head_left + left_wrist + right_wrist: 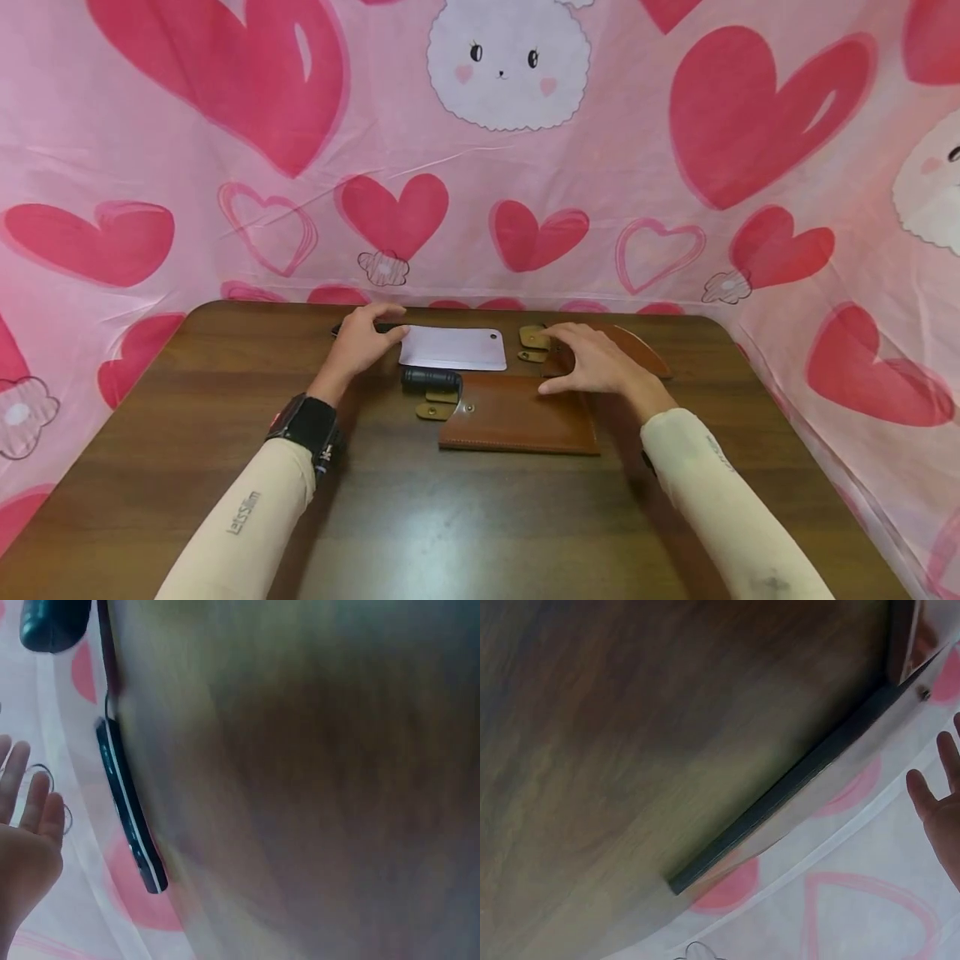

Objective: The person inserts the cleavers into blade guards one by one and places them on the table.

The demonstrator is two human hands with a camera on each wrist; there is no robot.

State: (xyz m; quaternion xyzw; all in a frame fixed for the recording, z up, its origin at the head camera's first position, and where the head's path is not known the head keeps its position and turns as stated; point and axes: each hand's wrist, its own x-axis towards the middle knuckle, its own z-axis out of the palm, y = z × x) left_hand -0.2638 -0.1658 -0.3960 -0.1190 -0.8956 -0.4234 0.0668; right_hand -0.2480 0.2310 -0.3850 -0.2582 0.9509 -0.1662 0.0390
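Nothing gripped: a bare cleaver (pixel 453 347) is lying on the table

The left hand (pixel 362 342) is holding nothing; its fingers are reaching forward, loosely extended, over the cleaver's handle (pixel 129 806), and the left wrist view is showing them apart from it. The thumb is overlapping the blade's left end in the head view; whether it is touching, I cannot tell. The right hand (pixel 600 358) is also gripping nothing, thumb and fingers spreading wide to the right of the cleaver.

Partly under that hand, a brown leather sheath (pixel 647 354) is lying right of the cleaver, its tan straps (pixel 534 337) pointing toward the blade. On the near side of the cleaver, a second brown sheath (pixel 525 417) is resting flat, a dark handle (pixel 431 380) sticking out at its left. Everything is lying on the wooden table (pixel 225 400), with a heart-patterned cloth (pixel 510 167) hanging beyond the cleaver.

The hands seem to be either reaching for things or letting them go; this moment alone is not settling which. If the cleaver is going into a sheath, the next move is calling for a firm left grip on its handle, the right hand steadying the leather.
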